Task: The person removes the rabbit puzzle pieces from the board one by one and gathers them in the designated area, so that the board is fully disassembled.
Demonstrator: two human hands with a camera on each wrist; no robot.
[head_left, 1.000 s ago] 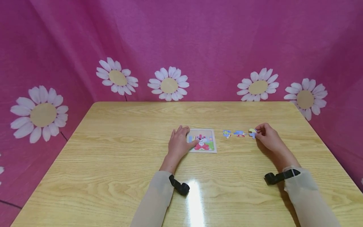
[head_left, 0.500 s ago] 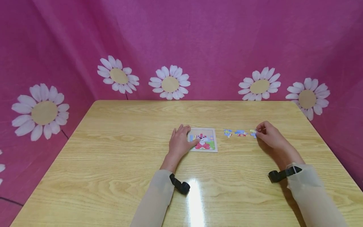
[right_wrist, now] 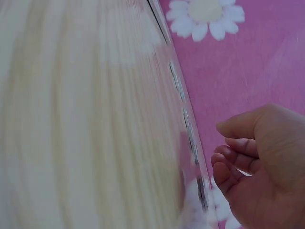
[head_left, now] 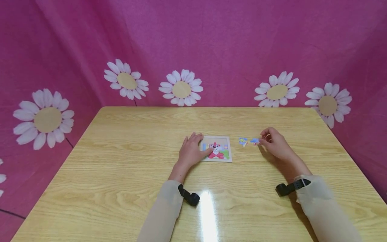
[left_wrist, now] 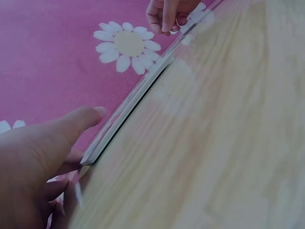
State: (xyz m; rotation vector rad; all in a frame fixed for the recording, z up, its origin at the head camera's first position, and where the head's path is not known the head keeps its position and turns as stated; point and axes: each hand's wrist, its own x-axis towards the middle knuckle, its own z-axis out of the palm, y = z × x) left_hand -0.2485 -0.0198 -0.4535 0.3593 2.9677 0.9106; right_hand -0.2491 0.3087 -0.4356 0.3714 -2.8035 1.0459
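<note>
My left hand point(head_left: 191, 151) rests along the left side of a small framed jigsaw puzzle point(head_left: 222, 153), thumb extended over its cartoon animal picture. In the left wrist view, fingers touch the near end of the thin puzzle board point(left_wrist: 128, 109). My right hand point(head_left: 275, 144) hovers beside a blue and red puzzle piece point(head_left: 254, 141), its fingers loosely bent. A blue piece with a yellow patch point(head_left: 243, 141) lies between that piece and the frame. The right wrist view shows nothing between thumb and fingers; a third piece point(right_wrist: 202, 193), hidden in the head view, lies flat near the hand.
The wooden table point(head_left: 136, 151) extends around the puzzle. Behind it hangs a magenta curtain point(head_left: 226, 50) with white daisies. Each wrist carries a black strap camera point(head_left: 191, 198). A bright light reflection point(head_left: 208, 215) shows on the near tabletop.
My right hand has shifted left from the yellow and blue piece at the row's right end toward the middle piece. The left hand has stayed at the frame.
</note>
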